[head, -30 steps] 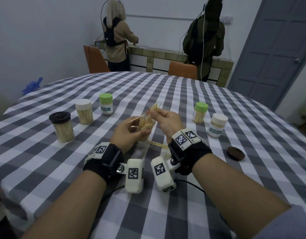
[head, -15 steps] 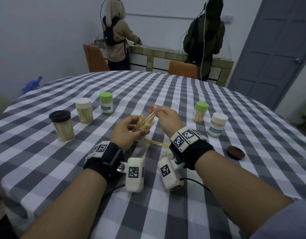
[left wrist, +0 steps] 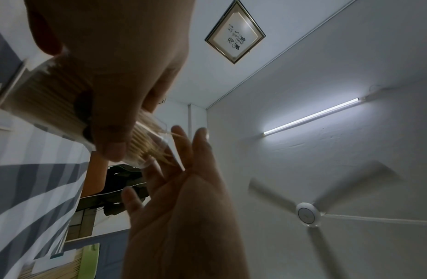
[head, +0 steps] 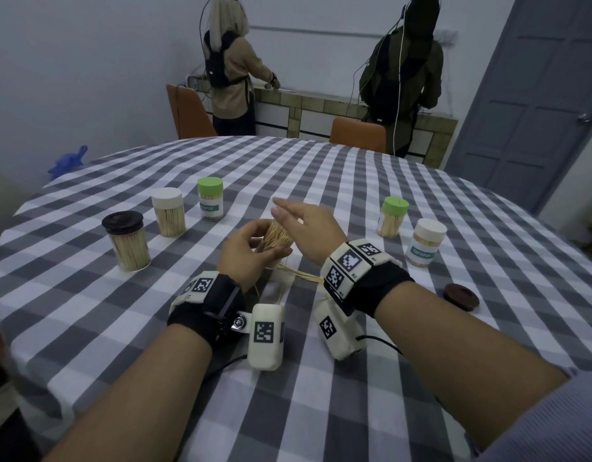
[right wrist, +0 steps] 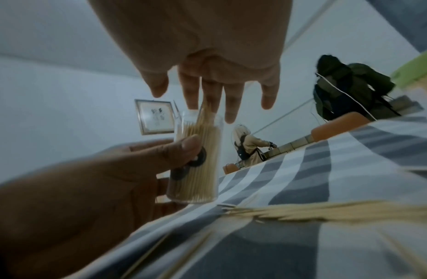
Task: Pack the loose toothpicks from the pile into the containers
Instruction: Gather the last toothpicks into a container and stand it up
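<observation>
Nearly full, the clear container (head: 277, 240) sits tilted in the left hand (head: 251, 253), fingers wrapped around it; the right hand (head: 309, 225) hovers over its mouth, fingers spread and empty. Loose toothpicks (head: 301, 277) remain near it, and its dark lid (head: 461, 296) lies far right.

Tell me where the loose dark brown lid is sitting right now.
In the head view, the dark brown lid lies flat on the checked tablecloth at the right, beyond the right forearm and nearer the camera than the white-capped toothpick container.
</observation>
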